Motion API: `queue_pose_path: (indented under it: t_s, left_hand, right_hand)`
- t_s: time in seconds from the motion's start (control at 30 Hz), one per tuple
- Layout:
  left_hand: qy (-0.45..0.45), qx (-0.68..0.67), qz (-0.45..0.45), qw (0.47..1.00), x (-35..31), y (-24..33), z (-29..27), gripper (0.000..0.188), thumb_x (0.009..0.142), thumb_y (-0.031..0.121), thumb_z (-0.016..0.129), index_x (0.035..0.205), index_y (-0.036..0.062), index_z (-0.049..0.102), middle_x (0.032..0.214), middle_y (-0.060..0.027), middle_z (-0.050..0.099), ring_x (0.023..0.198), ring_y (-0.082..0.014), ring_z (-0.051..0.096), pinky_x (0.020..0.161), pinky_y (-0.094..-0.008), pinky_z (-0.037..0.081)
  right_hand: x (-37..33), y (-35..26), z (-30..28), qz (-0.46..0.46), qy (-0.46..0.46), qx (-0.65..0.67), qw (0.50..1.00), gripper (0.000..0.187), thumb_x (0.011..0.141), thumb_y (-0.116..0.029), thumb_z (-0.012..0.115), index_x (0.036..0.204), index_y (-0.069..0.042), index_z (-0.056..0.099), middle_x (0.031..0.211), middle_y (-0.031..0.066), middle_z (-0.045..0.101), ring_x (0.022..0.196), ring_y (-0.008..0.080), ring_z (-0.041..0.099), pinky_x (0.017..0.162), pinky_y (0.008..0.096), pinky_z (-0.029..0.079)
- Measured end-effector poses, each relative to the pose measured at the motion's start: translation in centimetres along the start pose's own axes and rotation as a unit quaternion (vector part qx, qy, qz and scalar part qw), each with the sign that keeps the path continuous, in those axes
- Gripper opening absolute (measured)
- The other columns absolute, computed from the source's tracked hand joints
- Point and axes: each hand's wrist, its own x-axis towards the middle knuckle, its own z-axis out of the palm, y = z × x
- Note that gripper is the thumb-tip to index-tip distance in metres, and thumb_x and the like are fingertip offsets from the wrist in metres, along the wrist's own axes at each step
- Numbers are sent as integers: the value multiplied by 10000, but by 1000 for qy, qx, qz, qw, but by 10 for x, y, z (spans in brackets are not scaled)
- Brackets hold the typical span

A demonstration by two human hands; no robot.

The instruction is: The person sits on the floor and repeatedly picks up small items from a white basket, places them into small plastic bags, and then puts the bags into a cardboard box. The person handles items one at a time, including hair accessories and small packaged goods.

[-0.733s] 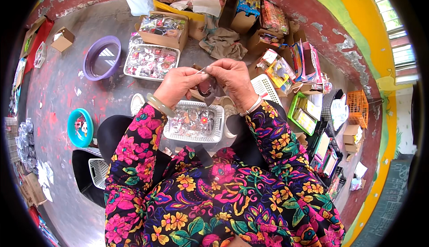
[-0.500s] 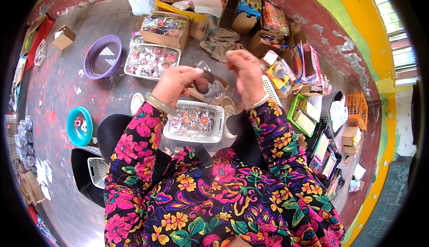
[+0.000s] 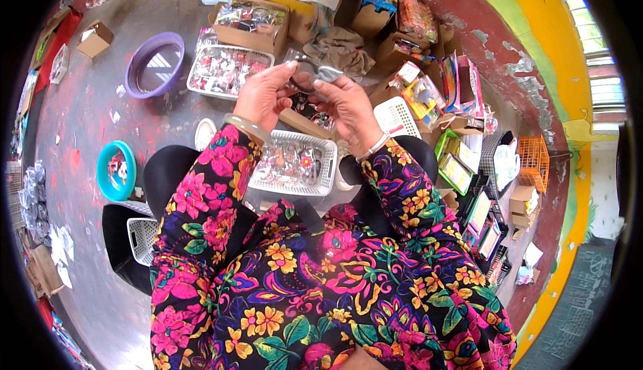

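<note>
In front of me my left hand (image 3: 262,97) pinches a small clear plastic packet (image 3: 305,77) by its near-left side. Something dark and grey shows in the packet, too small to name. My right hand (image 3: 351,110) has its thumb and fingers closed on the packet's right end, where a grey piece sticks up. Below my hands stands a white plastic basket (image 3: 293,188) with several small clear packets in it. Just beyond that basket, partly hidden by my hands, is a low cardboard box (image 3: 305,123) with dark small items.
Farther off is another white basket (image 3: 201,89) of packets, beside a cardboard box (image 3: 248,37). A purple basin (image 3: 134,85) and a turquoise basin (image 3: 102,172) stand left. A white perforated basket (image 3: 395,117), a green basket (image 3: 445,174) and an orange crate (image 3: 534,162) are right.
My right hand has come down and left from above and now grips the packet. My left hand has risen slightly and still holds it. The view has shifted a little.
</note>
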Motion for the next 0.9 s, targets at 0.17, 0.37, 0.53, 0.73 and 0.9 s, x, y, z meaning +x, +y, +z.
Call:
queue_pose_path:
  t_s: [0.17, 0.37, 0.53, 0.73, 0.9]
  left_hand:
    - [46, 61, 12, 997, -8, 3, 2, 286, 862, 314, 579, 1060, 107, 571, 1039, -25, 589, 937, -101, 523, 674, -240, 401]
    - [72, 13, 47, 996, -1, 9, -22, 308, 894, 275, 513, 1092, 40, 547, 1096, -63, 583, 1036, -138, 536, 726, -240, 408]
    - [31, 9, 34, 999, -7, 16, -27, 287, 900, 248, 495, 1065, 23, 561, 1099, -88, 599, 1029, -138, 555, 714, -215, 427]
    - [28, 68, 7, 997, -15, 17, -21, 296, 904, 235, 477, 1071, 9, 570, 1071, -82, 607, 972, -120, 568, 716, -211, 437]
    - [27, 69, -3, 997, -17, 19, -16, 283, 906, 228, 475, 1061, 15, 578, 1065, -73, 608, 964, -115, 569, 717, -208, 435]
  right_hand:
    - [8, 11, -29, -54, 53, -47, 996, 183, 791, -139, 671, 928, -47, 592, 783, 26, 632, 664, 103, 592, 561, 202, 438]
    - [18, 52, -70, -6, -9, -318, 948, 215, 753, -120, 609, 937, -10, 606, 730, 53, 621, 634, 142, 577, 590, 259, 449]
    - [21, 130, -98, -33, -61, -614, 786, 232, 678, -157, 590, 885, -61, 632, 826, 196, 624, 811, 347, 602, 719, 396, 470]
    - [17, 190, -100, 28, -126, -667, 733, 243, 689, -101, 553, 907, -119, 658, 894, 173, 632, 849, 332, 599, 757, 403, 466]
    - [21, 213, -88, 63, -176, -689, 700, 243, 709, -119, 554, 929, -128, 656, 908, 163, 637, 888, 341, 596, 795, 399, 469]
